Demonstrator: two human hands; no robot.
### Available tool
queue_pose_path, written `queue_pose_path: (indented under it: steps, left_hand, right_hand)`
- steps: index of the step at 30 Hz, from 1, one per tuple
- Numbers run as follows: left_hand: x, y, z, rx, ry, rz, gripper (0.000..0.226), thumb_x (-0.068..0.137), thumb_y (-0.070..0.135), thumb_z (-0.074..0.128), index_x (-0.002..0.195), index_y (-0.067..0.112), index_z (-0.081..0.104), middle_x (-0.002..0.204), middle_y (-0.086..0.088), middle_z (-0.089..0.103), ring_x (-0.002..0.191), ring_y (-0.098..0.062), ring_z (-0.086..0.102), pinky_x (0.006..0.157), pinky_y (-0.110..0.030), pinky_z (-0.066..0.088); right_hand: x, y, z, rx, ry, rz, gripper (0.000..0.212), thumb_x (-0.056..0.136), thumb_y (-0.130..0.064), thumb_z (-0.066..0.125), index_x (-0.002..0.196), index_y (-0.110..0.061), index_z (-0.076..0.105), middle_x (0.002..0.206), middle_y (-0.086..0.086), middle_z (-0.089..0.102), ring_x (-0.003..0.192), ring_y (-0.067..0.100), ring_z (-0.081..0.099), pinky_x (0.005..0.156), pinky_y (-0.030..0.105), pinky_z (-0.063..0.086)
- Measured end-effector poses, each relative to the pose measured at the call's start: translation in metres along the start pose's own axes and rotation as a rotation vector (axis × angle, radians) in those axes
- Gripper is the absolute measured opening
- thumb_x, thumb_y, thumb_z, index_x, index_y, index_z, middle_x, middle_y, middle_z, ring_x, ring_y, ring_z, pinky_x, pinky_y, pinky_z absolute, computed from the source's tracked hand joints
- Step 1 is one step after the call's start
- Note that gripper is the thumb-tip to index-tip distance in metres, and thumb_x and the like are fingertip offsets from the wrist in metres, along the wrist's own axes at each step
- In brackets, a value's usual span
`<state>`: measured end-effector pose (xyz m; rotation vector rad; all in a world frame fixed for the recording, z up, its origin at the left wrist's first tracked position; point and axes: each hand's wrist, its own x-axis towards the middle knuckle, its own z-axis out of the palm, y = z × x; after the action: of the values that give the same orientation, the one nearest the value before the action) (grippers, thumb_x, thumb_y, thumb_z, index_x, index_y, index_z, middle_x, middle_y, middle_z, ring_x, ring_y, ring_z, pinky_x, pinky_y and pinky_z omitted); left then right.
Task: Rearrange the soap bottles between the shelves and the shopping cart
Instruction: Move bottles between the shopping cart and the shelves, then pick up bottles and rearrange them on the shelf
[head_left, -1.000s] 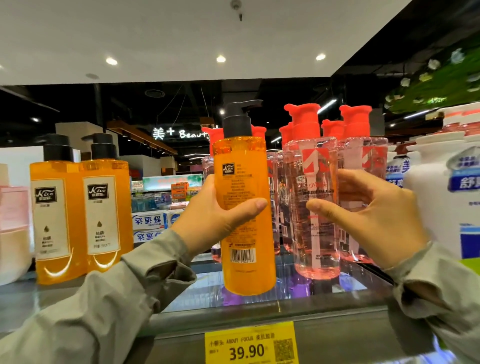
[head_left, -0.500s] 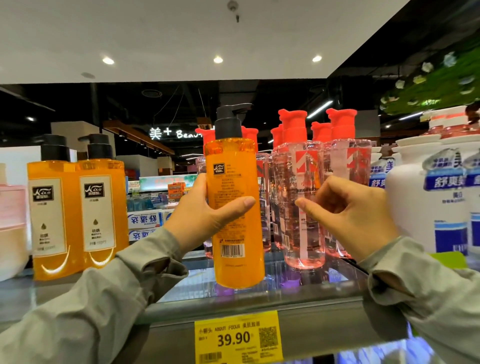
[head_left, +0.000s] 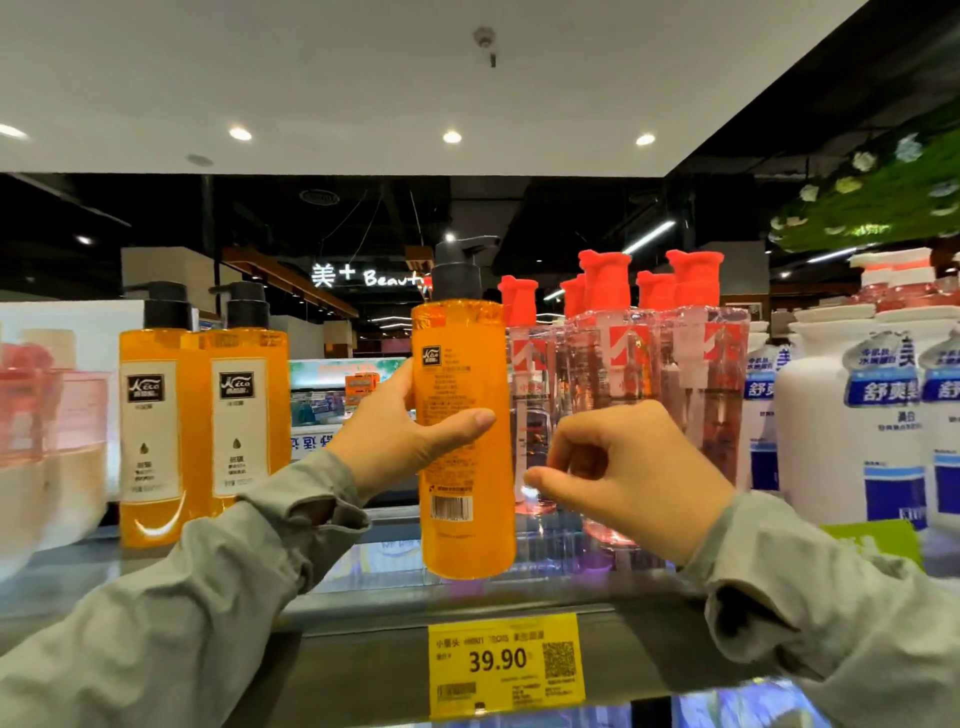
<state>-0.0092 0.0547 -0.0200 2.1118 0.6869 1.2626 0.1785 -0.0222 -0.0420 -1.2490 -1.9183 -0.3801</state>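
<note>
One head-worn view looks straight at a glass shop shelf lined with soap bottles. The left grip is wrapped round the middle of an orange bottle with a black pump. Its thumb lies across the printed back label facing the camera, and its fingers are behind the bottle. The bottle is upright with its base at the shelf's front edge. Whether it rests there or hangs just above cannot be told.

Just right of that grip, the right grip has its fingers curled toward the palm and its thumb pointing at the orange bottle; it holds nothing. Directly behind the right grip stands a cluster of clear pink bottles with red pumps, all upright. Whether the knuckles touch them cannot be told.

Well to the left of the left grip, two more orange bottles stand side by side, front labels outward. Further left are blurred pink containers. To the right of the right grip stand white bottles with blue labels. Below both grips, a yellow price tag on the shelf rim reads 39.90. Grey sleeves cover both forearms.
</note>
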Motion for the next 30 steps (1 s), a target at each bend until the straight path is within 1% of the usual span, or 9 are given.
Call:
queue_pose_path:
  steps: [6, 11, 15, 16, 18, 20, 23, 27, 30]
  left_hand:
    - [-0.002, -0.003, -0.012, 0.027, -0.007, -0.005, 0.046, 0.077, 0.026, 0.068, 0.116, 0.029, 0.044, 0.103, 0.013, 0.061, 0.091, 0.0, 0.059, 0.073, -0.017, 0.047]
    - [-0.007, -0.011, -0.03, 0.051, -0.02, -0.006, 0.036, 0.081, 0.023, 0.065, 0.107, 0.035, 0.045, 0.101, 0.015, 0.06, 0.087, 0.004, 0.06, 0.069, -0.013, 0.048]
    - [-0.013, -0.014, -0.039, 0.018, -0.035, -0.012, 0.031, 0.082, 0.027, 0.062, 0.104, 0.037, 0.044, 0.1, 0.019, 0.058, 0.074, 0.016, 0.06, 0.067, -0.008, 0.052]
    - [-0.015, -0.013, -0.039, 0.013, -0.037, -0.012, 0.039, 0.077, 0.038, 0.065, 0.109, 0.038, 0.042, 0.102, 0.019, 0.058, 0.076, 0.015, 0.06, 0.072, -0.011, 0.053]
    - [-0.016, -0.014, -0.036, 0.047, 0.006, 0.017, 0.085, 0.051, 0.071, 0.072, 0.119, 0.036, 0.037, 0.11, 0.016, 0.057, 0.088, 0.009, 0.061, 0.071, -0.012, 0.054]
    - [-0.015, -0.017, -0.033, 0.128, 0.075, 0.03, 0.111, 0.029, 0.081, 0.071, 0.121, 0.034, 0.03, 0.12, 0.008, 0.052, 0.1, 0.0, 0.058, 0.068, -0.011, 0.048]
    - [-0.016, -0.015, -0.032, 0.166, 0.157, 0.037, 0.105, 0.035, 0.072, 0.074, 0.119, 0.028, 0.029, 0.114, 0.008, 0.052, 0.096, 0.0, 0.055, 0.07, -0.013, 0.045]
    - [-0.018, -0.016, -0.038, 0.091, 0.163, 0.033, 0.089, 0.044, 0.051, 0.07, 0.12, 0.028, 0.031, 0.103, 0.014, 0.053, 0.09, 0.0, 0.055, 0.07, -0.017, 0.046]
    - [-0.016, -0.019, -0.043, -0.037, 0.107, 0.004, 0.068, 0.073, 0.027, 0.072, 0.124, 0.03, 0.028, 0.103, 0.01, 0.055, 0.088, -0.002, 0.056, 0.067, -0.018, 0.045]
  right_hand:
    - [0.019, -0.017, 0.02, 0.045, -0.049, 0.108, 0.018, 0.082, -0.021, 0.069, 0.065, -0.019, 0.063, 0.062, -0.005, 0.062, 0.061, 0.01, 0.058, 0.067, 0.03, 0.054]
    - [0.022, -0.021, 0.037, 0.141, -0.084, 0.171, 0.021, 0.082, -0.018, 0.07, 0.062, -0.015, 0.064, 0.054, -0.005, 0.059, 0.044, 0.001, 0.053, 0.053, 0.02, 0.048]
    - [0.023, -0.019, 0.039, 0.31, -0.143, 0.274, 0.02, 0.083, -0.019, 0.07, 0.07, -0.004, 0.068, 0.051, -0.002, 0.058, 0.044, 0.011, 0.057, 0.044, 0.02, 0.048]
    - [0.024, -0.019, 0.039, 0.318, -0.154, 0.281, 0.021, 0.083, -0.02, 0.071, 0.07, -0.004, 0.069, 0.052, -0.001, 0.059, 0.046, 0.014, 0.058, 0.044, 0.021, 0.049]
    - [0.023, -0.02, 0.039, 0.317, -0.172, 0.283, 0.022, 0.083, -0.022, 0.071, 0.07, -0.005, 0.069, 0.052, 0.0, 0.06, 0.045, 0.014, 0.057, 0.044, 0.022, 0.049]
    - [0.023, -0.021, 0.041, 0.298, -0.174, 0.279, 0.022, 0.083, -0.022, 0.07, 0.069, -0.005, 0.069, 0.052, 0.002, 0.06, 0.045, 0.016, 0.058, 0.045, 0.025, 0.052]
    - [0.022, -0.023, 0.041, 0.292, -0.184, 0.289, 0.022, 0.084, -0.023, 0.069, 0.071, -0.005, 0.068, 0.055, 0.005, 0.061, 0.049, 0.021, 0.061, 0.048, 0.029, 0.055]
    - [0.02, -0.025, 0.039, 0.292, -0.234, 0.312, 0.021, 0.085, -0.023, 0.068, 0.075, -0.005, 0.068, 0.058, 0.006, 0.063, 0.046, 0.014, 0.058, 0.046, 0.022, 0.051]
    - [0.019, -0.027, 0.038, 0.297, -0.268, 0.328, 0.02, 0.086, -0.023, 0.067, 0.076, -0.006, 0.068, 0.061, 0.007, 0.064, 0.047, 0.013, 0.057, 0.045, 0.017, 0.047]
